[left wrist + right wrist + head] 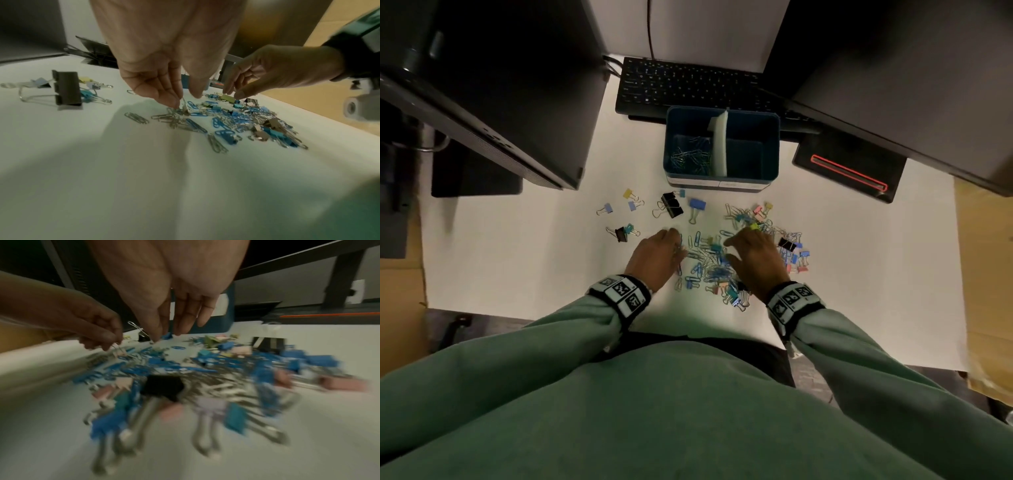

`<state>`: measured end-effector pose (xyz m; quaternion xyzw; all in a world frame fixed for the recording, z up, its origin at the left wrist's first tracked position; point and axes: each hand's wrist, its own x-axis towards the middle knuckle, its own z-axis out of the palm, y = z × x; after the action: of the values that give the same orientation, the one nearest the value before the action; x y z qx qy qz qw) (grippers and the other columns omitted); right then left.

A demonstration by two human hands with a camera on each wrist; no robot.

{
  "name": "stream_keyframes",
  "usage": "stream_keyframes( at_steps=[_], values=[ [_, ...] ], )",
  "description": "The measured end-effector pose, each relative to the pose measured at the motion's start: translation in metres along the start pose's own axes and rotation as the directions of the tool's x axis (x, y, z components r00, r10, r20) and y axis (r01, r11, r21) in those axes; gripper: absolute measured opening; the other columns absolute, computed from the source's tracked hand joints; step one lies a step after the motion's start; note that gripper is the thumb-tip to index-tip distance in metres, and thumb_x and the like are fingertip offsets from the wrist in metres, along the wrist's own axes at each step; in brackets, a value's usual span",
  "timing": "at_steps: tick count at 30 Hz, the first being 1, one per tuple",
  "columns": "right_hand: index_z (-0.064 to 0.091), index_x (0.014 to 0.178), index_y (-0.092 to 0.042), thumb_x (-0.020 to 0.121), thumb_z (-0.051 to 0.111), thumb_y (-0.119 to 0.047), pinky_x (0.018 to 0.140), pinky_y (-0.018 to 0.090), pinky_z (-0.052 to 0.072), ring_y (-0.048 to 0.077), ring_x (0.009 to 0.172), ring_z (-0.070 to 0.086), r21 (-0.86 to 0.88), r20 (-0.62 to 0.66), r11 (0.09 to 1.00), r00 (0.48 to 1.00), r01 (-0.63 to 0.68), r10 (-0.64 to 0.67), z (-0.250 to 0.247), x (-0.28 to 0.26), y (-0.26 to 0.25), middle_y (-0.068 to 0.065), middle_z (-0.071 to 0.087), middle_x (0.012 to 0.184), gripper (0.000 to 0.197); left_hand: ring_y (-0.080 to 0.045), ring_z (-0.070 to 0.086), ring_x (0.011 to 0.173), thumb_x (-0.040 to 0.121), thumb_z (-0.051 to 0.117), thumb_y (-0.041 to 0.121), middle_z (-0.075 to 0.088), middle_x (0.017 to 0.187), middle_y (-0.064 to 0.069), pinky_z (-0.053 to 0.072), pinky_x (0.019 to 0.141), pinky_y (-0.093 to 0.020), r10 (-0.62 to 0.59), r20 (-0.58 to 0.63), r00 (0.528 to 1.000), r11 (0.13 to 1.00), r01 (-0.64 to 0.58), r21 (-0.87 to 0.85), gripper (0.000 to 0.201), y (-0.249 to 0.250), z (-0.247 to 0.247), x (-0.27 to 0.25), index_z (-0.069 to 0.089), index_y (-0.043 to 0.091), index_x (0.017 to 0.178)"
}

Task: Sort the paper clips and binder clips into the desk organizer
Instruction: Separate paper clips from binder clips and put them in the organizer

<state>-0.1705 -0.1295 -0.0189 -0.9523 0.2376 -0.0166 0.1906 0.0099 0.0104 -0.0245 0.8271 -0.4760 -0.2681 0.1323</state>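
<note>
A blue desk organizer stands behind the clips, split by a white divider. Its left compartment holds paper clips; the right one looks bare. A mixed pile of paper clips and small binder clips lies on the white desk between my hands. My left hand is at the pile's left edge and pinches a silver paper clip just above the desk. My right hand points its straight fingers down at the pile's far side and holds nothing. A large black binder clip lies apart.
Loose binder clips are scattered left of the pile. A black keyboard sits behind the organizer. Dark monitors overhang both sides. A black device with a red line sits at the right, beside brown cardboard.
</note>
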Motion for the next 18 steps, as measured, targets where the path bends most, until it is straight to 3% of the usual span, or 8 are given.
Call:
stream_keyframes(
  at_steps=[4, 7, 10, 12, 15, 18],
  values=[
    [0.067, 0.103, -0.010, 0.085, 0.068, -0.021, 0.087, 0.039, 0.049, 0.024, 0.095, 0.060, 0.014, 0.067, 0.997, 0.995, -0.070, 0.068, 0.013, 0.034, -0.026, 0.007, 0.065, 0.102, 0.021, -0.022, 0.061, 0.073, 0.093, 0.053, 0.018, 0.065, 0.083, -0.001, 0.046, 0.066, -0.030, -0.093, 0.050, 0.994, 0.984, 0.099, -0.146, 0.011, 0.002, -0.011, 0.010, 0.057, 0.011, 0.085],
    [0.066, 0.103, -0.012, 0.088, 0.057, -0.015, 0.087, 0.037, 0.043, 0.026, 0.097, 0.060, -0.011, 0.163, 0.991, 0.978, -0.133, 0.133, 0.022, 0.051, -0.026, 0.007, 0.065, 0.103, 0.017, -0.017, 0.061, 0.066, 0.092, 0.053, 0.010, 0.065, 0.074, 0.002, 0.044, 0.062, -0.026, -0.183, -0.037, 0.982, 0.955, 0.168, -0.246, 0.011, -0.013, -0.026, 0.005, 0.058, 0.014, 0.082],
    [0.066, 0.098, -0.011, 0.091, 0.051, -0.012, 0.085, 0.038, 0.047, 0.026, 0.092, 0.061, 0.043, 0.164, 0.983, 0.972, -0.176, 0.166, 0.023, 0.057, -0.019, 0.008, 0.066, 0.100, 0.017, -0.021, 0.057, 0.069, 0.091, 0.054, 0.010, 0.065, 0.080, -0.006, 0.041, 0.062, -0.027, -0.272, -0.113, 0.956, 0.947, 0.244, -0.211, 0.009, -0.037, -0.038, 0.005, 0.058, 0.010, 0.083],
    [0.068, 0.094, -0.009, 0.092, 0.052, -0.013, 0.083, 0.038, 0.050, 0.025, 0.086, 0.062, 0.074, 0.113, 0.974, 0.972, -0.216, 0.207, 0.019, 0.055, -0.010, 0.008, 0.067, 0.095, 0.016, -0.024, 0.055, 0.075, 0.092, 0.055, 0.014, 0.059, 0.091, -0.012, 0.045, 0.067, -0.031, -0.226, -0.164, 0.960, 0.969, 0.205, -0.138, 0.006, -0.044, -0.039, 0.005, 0.058, 0.009, 0.093],
    [0.066, 0.090, -0.008, 0.092, 0.052, -0.011, 0.079, 0.034, 0.048, 0.026, 0.083, 0.061, 0.108, 0.021, 0.940, 0.946, -0.325, 0.325, 0.009, 0.046, 0.008, 0.008, 0.066, 0.092, 0.014, -0.027, 0.056, 0.092, 0.088, 0.064, 0.025, 0.049, 0.115, -0.013, 0.052, 0.074, -0.035, -0.028, -0.113, 0.993, 0.999, 0.026, -0.021, 0.040, -0.035, -0.030, -0.001, 0.050, 0.013, 0.123],
    [0.062, 0.104, -0.012, 0.090, 0.060, -0.019, 0.087, 0.036, 0.050, 0.023, 0.095, 0.059, 0.087, 0.020, 0.968, 0.972, -0.235, 0.235, 0.001, 0.034, 0.007, 0.007, 0.062, 0.108, 0.016, -0.027, 0.045, 0.115, 0.070, 0.077, 0.050, 0.034, 0.136, -0.014, 0.048, 0.094, -0.037, 0.088, 0.152, 0.984, 0.993, -0.099, 0.064, 0.094, -0.024, -0.011, -0.008, 0.029, 0.019, 0.145]
  ],
)
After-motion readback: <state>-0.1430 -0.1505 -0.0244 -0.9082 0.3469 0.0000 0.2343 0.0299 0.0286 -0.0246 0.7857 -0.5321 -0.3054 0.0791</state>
